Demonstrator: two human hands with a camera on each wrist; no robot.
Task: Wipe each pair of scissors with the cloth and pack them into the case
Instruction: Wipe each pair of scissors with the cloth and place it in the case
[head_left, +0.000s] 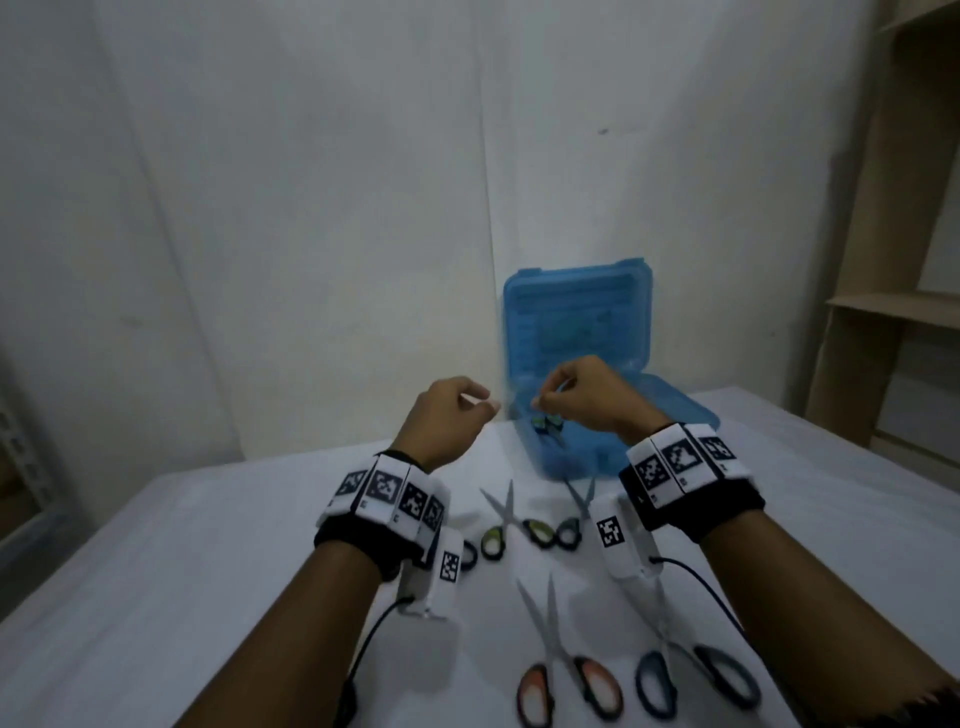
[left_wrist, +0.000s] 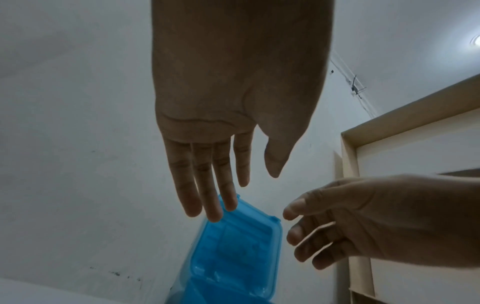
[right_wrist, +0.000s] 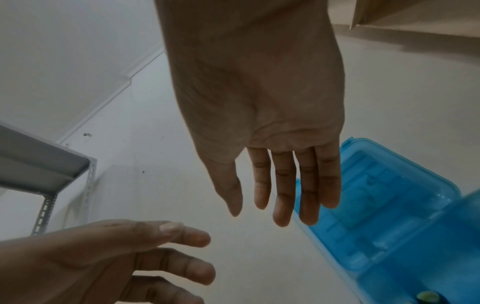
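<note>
The white table (head_left: 182, 545) fills the lower half of the head view. At about one o'clock on it sits one blue plastic case (head_left: 613, 415), lid up against the wall, and one small pair of scissors (head_left: 548, 423) lies inside its base near the front left corner. Both hands are up in front of that case. The left hand (head_left: 449, 415) hovers at eleven o'clock of the case, fingers loose and nearly straight in its wrist view, holding nothing. The right hand (head_left: 584, 397) hangs over the case's open base; its wrist view shows the fingers hanging straight, empty as well. Down on the table, count four more pairs: green-handled scissors (head_left: 498, 525) and dark-handled scissors (head_left: 563, 519) at centre, then orange-handled scissors (head_left: 558, 660) and blue-handled scissors (head_left: 691, 670) at six o'clock, nearest the person. One wooden shelf unit (head_left: 893, 260) stands at three o'clock.
</note>
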